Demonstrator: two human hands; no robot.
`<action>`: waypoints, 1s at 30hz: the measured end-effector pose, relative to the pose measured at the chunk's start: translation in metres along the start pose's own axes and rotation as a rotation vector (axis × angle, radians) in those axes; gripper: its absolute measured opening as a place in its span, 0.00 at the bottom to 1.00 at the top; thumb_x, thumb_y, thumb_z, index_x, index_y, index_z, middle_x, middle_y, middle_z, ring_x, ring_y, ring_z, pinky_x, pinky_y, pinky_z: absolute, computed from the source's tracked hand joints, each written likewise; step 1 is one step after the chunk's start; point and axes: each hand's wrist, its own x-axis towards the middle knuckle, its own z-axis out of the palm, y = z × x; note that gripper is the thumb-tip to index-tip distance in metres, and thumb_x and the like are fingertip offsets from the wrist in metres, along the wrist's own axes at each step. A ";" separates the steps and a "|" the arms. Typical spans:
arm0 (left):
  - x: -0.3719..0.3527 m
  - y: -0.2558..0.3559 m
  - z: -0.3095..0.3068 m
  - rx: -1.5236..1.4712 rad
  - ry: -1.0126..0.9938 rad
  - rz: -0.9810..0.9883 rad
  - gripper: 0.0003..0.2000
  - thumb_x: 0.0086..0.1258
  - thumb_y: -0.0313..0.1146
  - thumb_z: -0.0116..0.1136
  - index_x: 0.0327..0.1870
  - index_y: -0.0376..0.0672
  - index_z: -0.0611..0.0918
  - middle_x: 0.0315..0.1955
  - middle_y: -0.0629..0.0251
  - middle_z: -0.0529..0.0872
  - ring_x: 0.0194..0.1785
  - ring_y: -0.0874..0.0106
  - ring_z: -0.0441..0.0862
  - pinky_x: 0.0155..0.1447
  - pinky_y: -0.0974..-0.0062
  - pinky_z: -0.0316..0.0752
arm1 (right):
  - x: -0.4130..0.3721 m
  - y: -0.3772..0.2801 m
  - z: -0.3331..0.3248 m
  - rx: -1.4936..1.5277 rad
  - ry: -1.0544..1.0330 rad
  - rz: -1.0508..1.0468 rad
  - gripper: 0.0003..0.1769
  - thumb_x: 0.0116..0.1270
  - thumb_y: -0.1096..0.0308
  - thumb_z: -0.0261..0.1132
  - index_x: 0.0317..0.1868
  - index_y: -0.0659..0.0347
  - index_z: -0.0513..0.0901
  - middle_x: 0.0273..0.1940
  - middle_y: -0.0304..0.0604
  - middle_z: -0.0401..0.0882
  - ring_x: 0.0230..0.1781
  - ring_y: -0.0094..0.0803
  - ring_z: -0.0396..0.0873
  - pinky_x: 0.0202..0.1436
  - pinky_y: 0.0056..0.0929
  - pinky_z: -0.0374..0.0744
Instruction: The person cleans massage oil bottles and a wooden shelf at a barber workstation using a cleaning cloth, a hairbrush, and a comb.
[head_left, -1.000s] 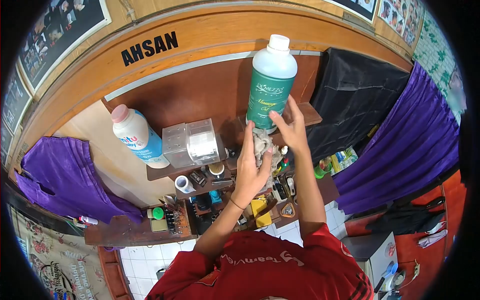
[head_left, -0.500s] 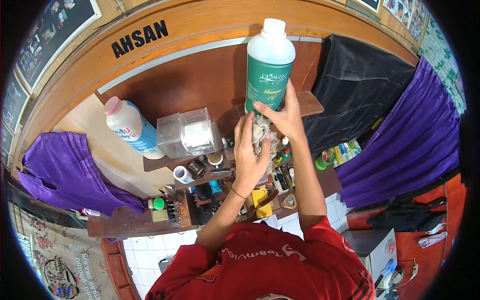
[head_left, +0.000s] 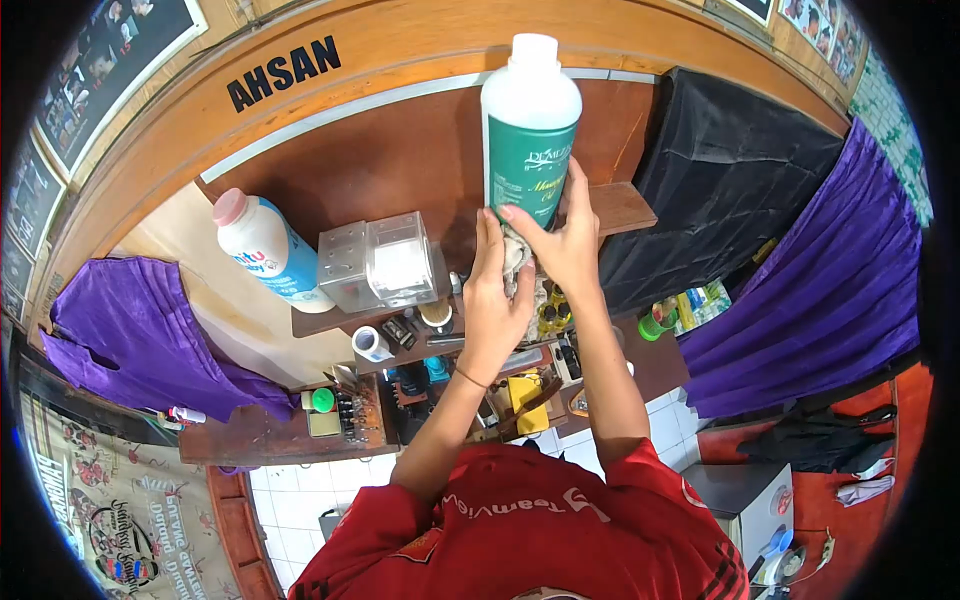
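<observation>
A large bottle [head_left: 530, 150] with a green label and a white cap stands upright in front of the brown back panel. My right hand [head_left: 565, 240] grips its lower right side, the thumb across the label's bottom edge. Below and to the left, my left hand [head_left: 492, 295] holds a crumpled, light patterned cloth [head_left: 514, 255] against the bottle's base. The cloth hangs partly hidden between my two hands. Left of them on the shelf are a clear plastic box [head_left: 375, 262] and a white and blue bottle [head_left: 268, 250] with a pink cap.
A lower counter [head_left: 240, 440] carries combs, small bottles, clippers and a yellow item [head_left: 528, 402]. A white roll [head_left: 371, 344] is on the middle shelf. Black sheeting [head_left: 720, 190] and a purple curtain [head_left: 815, 290] hang at the right. Another purple cloth [head_left: 135, 330] hangs at the left.
The green-labelled bottle and my right hand have shifted slightly left. My left hand has moved a little, and less of the cloth shows between my hands.
</observation>
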 end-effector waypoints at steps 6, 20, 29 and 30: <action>0.003 0.002 0.000 0.076 -0.058 0.023 0.34 0.67 0.27 0.56 0.74 0.29 0.57 0.69 0.29 0.59 0.70 0.41 0.63 0.69 0.60 0.67 | 0.006 0.000 -0.008 -0.013 -0.068 -0.003 0.47 0.54 0.58 0.79 0.68 0.69 0.64 0.52 0.58 0.82 0.52 0.42 0.83 0.56 0.37 0.79; -0.040 0.037 0.012 -0.333 0.091 -0.001 0.24 0.72 0.25 0.53 0.66 0.26 0.65 0.62 0.48 0.73 0.61 0.62 0.74 0.65 0.67 0.68 | -0.052 0.009 -0.065 0.102 0.446 -0.056 0.32 0.76 0.48 0.52 0.66 0.68 0.69 0.59 0.57 0.75 0.62 0.40 0.73 0.66 0.35 0.68; -0.131 -0.019 0.074 -0.543 -0.353 -0.574 0.18 0.82 0.35 0.40 0.65 0.31 0.66 0.59 0.56 0.75 0.57 0.70 0.75 0.62 0.69 0.72 | -0.260 0.058 -0.092 0.079 0.500 0.689 0.18 0.73 0.64 0.61 0.57 0.67 0.76 0.46 0.45 0.82 0.45 0.29 0.81 0.48 0.27 0.78; -0.137 -0.023 0.079 -0.499 -0.389 -0.605 0.19 0.83 0.36 0.38 0.65 0.32 0.67 0.58 0.57 0.76 0.57 0.69 0.75 0.63 0.68 0.72 | -0.267 0.059 -0.097 0.066 0.494 0.719 0.18 0.73 0.64 0.61 0.57 0.68 0.77 0.45 0.45 0.82 0.44 0.29 0.81 0.48 0.27 0.78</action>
